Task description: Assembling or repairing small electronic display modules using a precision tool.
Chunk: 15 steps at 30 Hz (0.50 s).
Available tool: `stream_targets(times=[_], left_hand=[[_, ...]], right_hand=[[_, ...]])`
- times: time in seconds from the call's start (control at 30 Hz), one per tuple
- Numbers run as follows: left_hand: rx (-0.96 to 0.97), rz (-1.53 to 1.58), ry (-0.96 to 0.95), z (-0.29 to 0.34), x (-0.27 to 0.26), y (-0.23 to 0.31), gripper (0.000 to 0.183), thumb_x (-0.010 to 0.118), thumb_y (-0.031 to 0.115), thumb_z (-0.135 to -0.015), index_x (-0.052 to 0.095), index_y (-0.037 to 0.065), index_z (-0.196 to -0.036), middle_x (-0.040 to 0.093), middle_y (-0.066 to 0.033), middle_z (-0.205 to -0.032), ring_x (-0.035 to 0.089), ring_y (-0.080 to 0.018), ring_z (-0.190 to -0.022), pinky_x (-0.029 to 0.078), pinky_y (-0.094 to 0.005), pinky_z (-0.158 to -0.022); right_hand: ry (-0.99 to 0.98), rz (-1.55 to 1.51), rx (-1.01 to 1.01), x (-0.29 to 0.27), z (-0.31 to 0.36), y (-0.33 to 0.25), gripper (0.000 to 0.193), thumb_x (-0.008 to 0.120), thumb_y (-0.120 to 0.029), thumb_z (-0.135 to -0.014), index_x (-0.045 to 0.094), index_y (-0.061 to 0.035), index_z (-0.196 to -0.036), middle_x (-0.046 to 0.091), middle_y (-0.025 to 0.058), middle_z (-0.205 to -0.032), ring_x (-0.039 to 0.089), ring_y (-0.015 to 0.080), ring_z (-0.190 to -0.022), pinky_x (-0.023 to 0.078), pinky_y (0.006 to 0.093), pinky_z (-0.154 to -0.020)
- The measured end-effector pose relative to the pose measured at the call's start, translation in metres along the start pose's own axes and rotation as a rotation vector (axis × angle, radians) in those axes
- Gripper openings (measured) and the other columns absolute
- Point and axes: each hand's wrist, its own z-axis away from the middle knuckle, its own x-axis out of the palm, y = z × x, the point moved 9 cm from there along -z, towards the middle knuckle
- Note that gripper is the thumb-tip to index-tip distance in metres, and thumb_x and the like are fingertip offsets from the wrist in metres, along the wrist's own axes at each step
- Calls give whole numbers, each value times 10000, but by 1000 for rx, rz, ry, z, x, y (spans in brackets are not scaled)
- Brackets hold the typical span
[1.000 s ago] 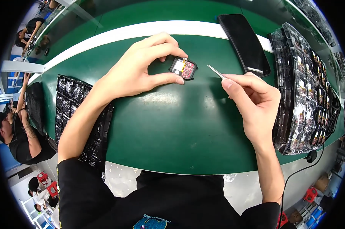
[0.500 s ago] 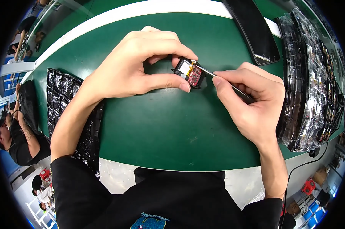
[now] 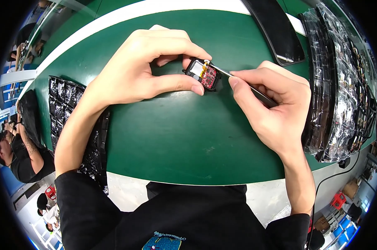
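My left hand (image 3: 155, 66) grips a small open electronic device (image 3: 202, 75) between thumb and fingers. Its black square casing shows a red circuit board, a silvery-white block that looks like a battery and a strip of yellow tape. In a pinch grip, my right hand (image 3: 276, 98) holds slim dark tweezers (image 3: 261, 96) with a bright metal tip. That tip meets the device's upper edge, near a small white part by the yellow strip; whether it grips anything there is too small to tell.
Underneath is a green table (image 3: 176, 141). A black phone-like slab (image 3: 278, 33) lies at the far right, beside stacked clear-and-black plastic trays (image 3: 334, 87) holding parts. Black shiny pocketed sheeting (image 3: 67, 100) lies under my left forearm. A co-worker (image 3: 24, 150) sits at the left.
Both hands, the device and the tweezers appear slightly farther up and left in the picture, and the table has shifted a little too. The tweezer tip stays at the device's upper edge.
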Motion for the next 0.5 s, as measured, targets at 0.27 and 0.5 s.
stream_targets(times=[0.27,0.5], left_hand=[[17,-8,-10,-1,-1,1,580,1005,243,-729,833,73,-1255,754,-38,-946,580,-179,-782,447,-329,-733],[12,-12,-29,-1,-1,2,584,1002,245,-737,829,69,-1266,750,-42,-953,581,-178,-788,444,-327,-729]], right_hand=[[27,26,-58,-1,-3,-5,48,824,39,-881,833,21,-924,628,5,-676,508,40,-546,334,240,-505],[29,13,-48,0,-3,-3,19,819,15,-852,816,1,-866,660,51,-662,543,108,-496,367,287,-481]])
